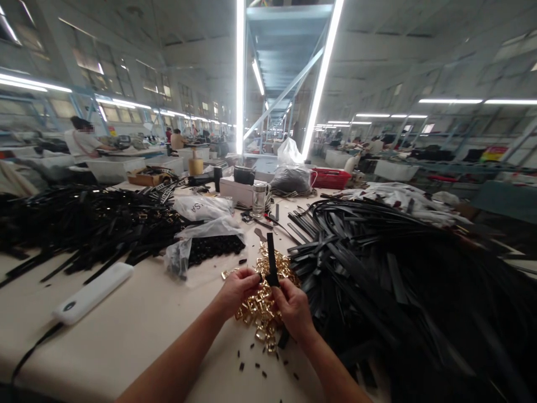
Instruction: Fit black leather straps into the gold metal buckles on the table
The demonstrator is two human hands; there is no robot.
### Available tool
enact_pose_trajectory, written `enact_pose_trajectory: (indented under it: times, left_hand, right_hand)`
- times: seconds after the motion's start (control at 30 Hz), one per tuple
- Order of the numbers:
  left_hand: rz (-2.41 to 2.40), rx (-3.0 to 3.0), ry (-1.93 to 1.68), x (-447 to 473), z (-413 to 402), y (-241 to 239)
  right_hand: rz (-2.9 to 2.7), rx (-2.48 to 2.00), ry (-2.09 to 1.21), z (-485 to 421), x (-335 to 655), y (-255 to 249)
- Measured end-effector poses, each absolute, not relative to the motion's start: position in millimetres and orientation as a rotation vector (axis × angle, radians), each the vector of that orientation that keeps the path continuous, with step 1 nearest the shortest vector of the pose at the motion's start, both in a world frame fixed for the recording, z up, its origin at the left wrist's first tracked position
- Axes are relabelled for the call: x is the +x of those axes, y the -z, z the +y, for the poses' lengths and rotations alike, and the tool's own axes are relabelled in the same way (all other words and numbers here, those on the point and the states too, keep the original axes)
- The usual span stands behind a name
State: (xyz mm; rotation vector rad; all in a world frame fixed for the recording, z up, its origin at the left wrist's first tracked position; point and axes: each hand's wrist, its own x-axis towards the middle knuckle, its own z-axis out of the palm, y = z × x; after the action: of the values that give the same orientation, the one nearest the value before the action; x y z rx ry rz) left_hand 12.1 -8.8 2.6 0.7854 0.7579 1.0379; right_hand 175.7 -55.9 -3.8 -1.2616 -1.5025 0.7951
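My right hand is closed on a black strap that stands up from my fingers. My left hand is pinched at the strap's lower end, its fingertips meeting the right hand's; what it grips there is too small to make out. Both hands hover over a heap of gold metal buckles on the pale table. A big pile of black straps lies just right of my hands.
Another heap of black straps fills the left side. A clear bag of small black parts, a white power bank with a cable, a glass jar, boxes and a red basket stand around. People work at far tables.
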Motion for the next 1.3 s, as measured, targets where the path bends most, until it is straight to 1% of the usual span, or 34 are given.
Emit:
enact_pose_trajectory:
  times: [0.2,0.47,0.7,0.9,1.13,1.23,1.3]
  left_hand:
    - [0.760,0.749,-1.043,11,-10,-7]
    - [0.729,0.830,-1.099,12,-7,3]
    - [0.834,1.082,-1.103,10,-6,2]
    - [0.878,1.265,-1.069,8,-7,1]
    - [0.897,1.582,-1.048,2,-4,9]
    - [0.942,1.732,-1.037,-1,-3,10]
    - [0.935,1.730,-1.029,-1,-4,9]
  right_hand:
    - [-1.612,-1.330,-0.705,-54,174,5]
    - [-1.627,-1.336,-0.782,-54,175,4]
    - [-1.682,-1.343,-0.874,-55,179,1]
    - [-1.834,-1.380,-0.710,-53,185,0]
    - [-1.964,-1.374,-0.679,-53,191,-3]
    - [-1.958,-1.392,-0.664,-53,190,-1]
    - [-1.924,-1.386,-0.706,-52,188,0]
